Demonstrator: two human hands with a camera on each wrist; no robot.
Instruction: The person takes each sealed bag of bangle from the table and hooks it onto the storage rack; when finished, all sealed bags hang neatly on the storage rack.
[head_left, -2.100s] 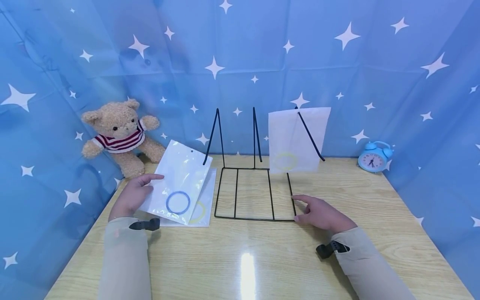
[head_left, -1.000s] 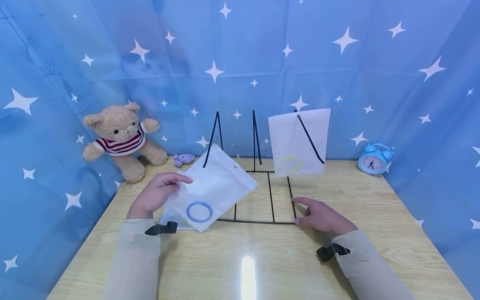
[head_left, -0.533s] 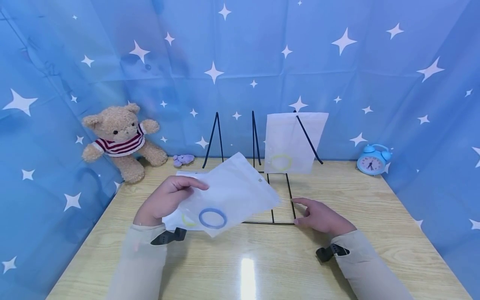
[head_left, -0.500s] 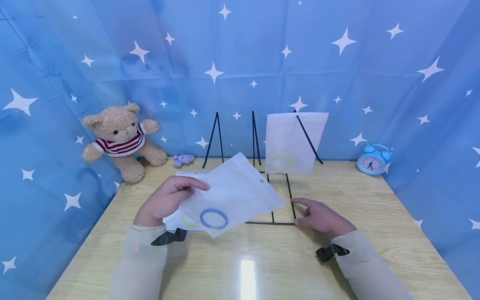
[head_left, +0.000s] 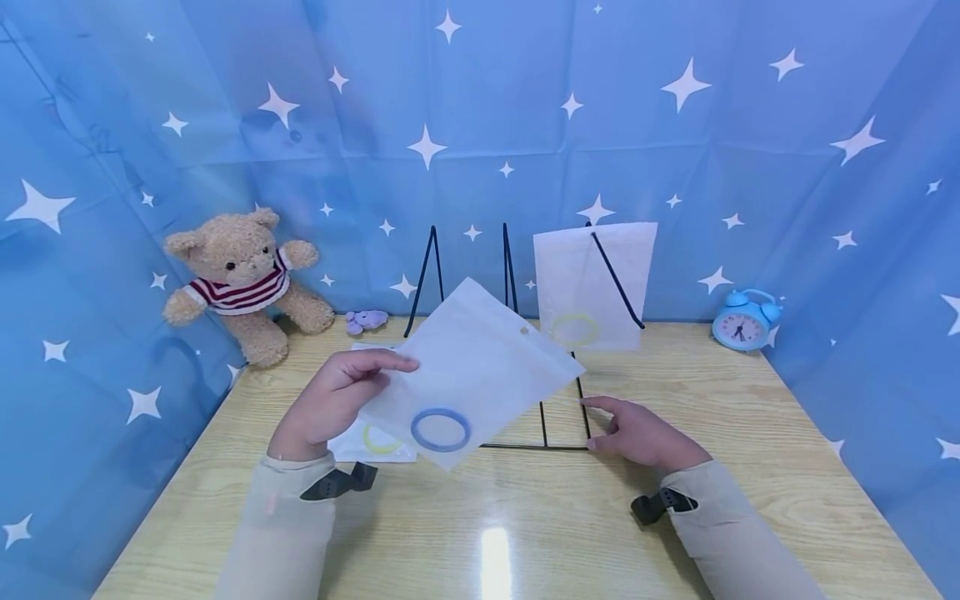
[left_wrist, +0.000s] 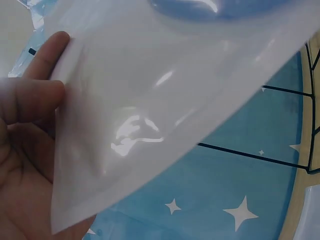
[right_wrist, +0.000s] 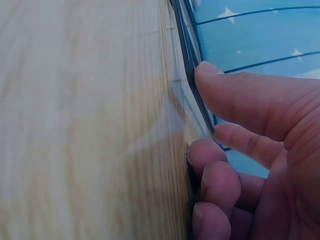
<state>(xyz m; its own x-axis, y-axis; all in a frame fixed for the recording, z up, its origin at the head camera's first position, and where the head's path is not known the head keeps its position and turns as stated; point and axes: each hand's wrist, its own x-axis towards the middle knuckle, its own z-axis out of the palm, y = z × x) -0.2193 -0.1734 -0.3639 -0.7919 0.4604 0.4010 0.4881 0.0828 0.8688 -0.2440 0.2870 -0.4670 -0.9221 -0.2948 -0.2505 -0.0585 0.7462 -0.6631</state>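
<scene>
My left hand [head_left: 330, 402] pinches the left edge of a white zip bag [head_left: 480, 358] between thumb and index finger, as the left wrist view confirms. A blue ring [head_left: 441, 430] shows near the bag's lower corner, a hang hole by its tilted top edge. The bag is raised over a black wire display rack [head_left: 517, 447] and hides much of its base. My right hand [head_left: 648, 437] holds the rack's front right corner, thumb on the front wire, index finger at the side wire. From the right hook hangs another white bag [head_left: 585, 267] with a yellow ring [head_left: 573, 331].
A further white bag [head_left: 356, 448] with a yellow ring lies on the table [head_left: 420, 533], left of the rack. A teddy bear [head_left: 238, 287] and a small purple toy [head_left: 366, 322] are at the back left. A blue alarm clock [head_left: 745, 322] stands back right.
My left hand has carried the blue-ring bag rightward from over the lying bag to before the rack, turning it clockwise and lately raising it slightly. The right hand stays at the corner.
</scene>
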